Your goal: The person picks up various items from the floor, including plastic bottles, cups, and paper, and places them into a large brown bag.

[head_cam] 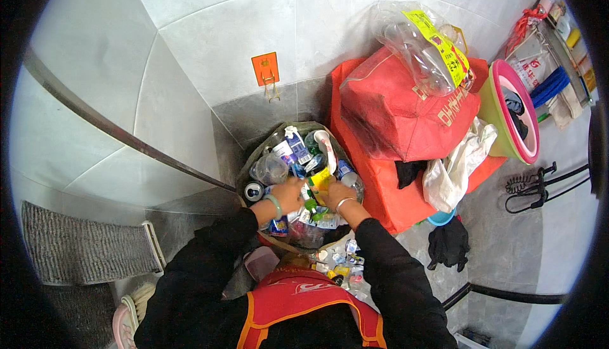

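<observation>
A round open sack (304, 124) full of used bottles, cans and cartons stands before me. Over its middle, my right hand (337, 192) grips a yellow and green packet (320, 185). My left hand (287, 196) is close on the packet's left side, its fingers bent; what they touch is unclear. Under both hands lies a piece with green plastic parts (311, 206). An open drink can (254, 191) and a clear plastic cup (271, 168) lie left of my hands. A clear bottle with a blue label (348, 176) lies to the right, near a white paper cup (326, 147).
At the right, a stuffed red bag (380, 106) bears a clear plastic bag (414, 49). Beyond are a white cloth bag (445, 182) and a pink-rimmed basin (535, 130) with clothes. Small litter (342, 270) lies by my apron. A grey mat (90, 244) hangs at left.
</observation>
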Demonstrator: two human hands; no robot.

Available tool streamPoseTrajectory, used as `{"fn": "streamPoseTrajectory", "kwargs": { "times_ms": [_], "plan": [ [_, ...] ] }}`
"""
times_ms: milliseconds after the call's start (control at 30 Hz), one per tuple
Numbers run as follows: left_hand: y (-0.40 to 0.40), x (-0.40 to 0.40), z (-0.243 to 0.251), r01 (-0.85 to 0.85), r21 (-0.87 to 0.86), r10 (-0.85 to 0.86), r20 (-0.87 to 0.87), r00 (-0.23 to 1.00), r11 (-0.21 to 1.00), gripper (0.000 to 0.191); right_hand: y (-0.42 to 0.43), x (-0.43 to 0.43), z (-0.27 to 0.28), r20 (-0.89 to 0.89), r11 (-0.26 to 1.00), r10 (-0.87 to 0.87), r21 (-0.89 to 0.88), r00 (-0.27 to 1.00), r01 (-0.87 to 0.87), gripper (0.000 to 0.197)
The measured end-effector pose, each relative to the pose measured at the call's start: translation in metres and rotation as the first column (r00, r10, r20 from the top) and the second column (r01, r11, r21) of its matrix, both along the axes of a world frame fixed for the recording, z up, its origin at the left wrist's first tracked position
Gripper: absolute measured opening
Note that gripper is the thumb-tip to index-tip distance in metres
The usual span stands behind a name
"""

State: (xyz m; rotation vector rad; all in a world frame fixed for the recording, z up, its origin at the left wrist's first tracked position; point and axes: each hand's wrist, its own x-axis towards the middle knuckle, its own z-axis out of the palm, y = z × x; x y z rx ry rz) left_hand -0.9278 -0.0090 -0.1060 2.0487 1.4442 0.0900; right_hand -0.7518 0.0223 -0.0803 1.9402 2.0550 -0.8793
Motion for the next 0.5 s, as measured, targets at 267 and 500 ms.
{"fn": "streamPoseTrajectory", "kwargs": {
  "times_ms": [267,500],
  "plan": [
    [0.109,-0.01,-0.02,-0.051,0.375,0.151,-0.241,0.959,0.926,0.057,0.075,-0.011,-0.043,-0.045,0.935,0.086,0.349,0.995,-0.065,0.062],
    [0.128,-0.014,-0.058,0.006,0.252,0.049,-0.213,0.976,0.968,0.06,0.09,-0.015,-0.088,0.148,0.975,0.223,-0.019,0.964,-0.223,0.052]
  ]
}}
